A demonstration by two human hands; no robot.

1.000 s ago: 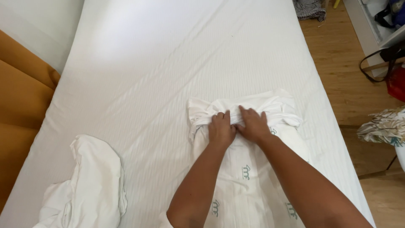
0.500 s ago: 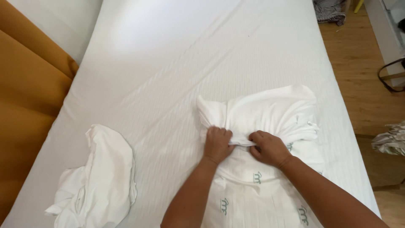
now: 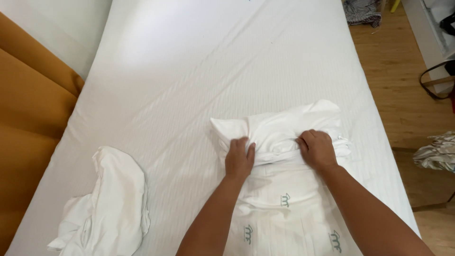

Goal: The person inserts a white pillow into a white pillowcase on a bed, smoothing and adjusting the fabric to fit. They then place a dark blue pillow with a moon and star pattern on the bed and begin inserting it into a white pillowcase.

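While both hands press down on a white bed, a person works a white pillow [image 3: 279,127] into a white pillowcase [image 3: 284,208] printed with small green marks. The left hand [image 3: 239,159] is curled shut, its fingers pinching the cloth where the pillow's near-left edge meets the case's opening; the right hand [image 3: 316,149] is likewise closed over the bunched hem on the near-right side. The pillow lies crosswise on the right half of the mattress [image 3: 189,71], and only a narrow band of it appears tucked under the hem (the rest sits bare beyond the knuckles). Judging by that, the step in hand looks like the start of the stuffing, and the next move would call for an even pull on both sides. A crumpled white cloth [image 3: 111,199] lies well apart, near the left edge.
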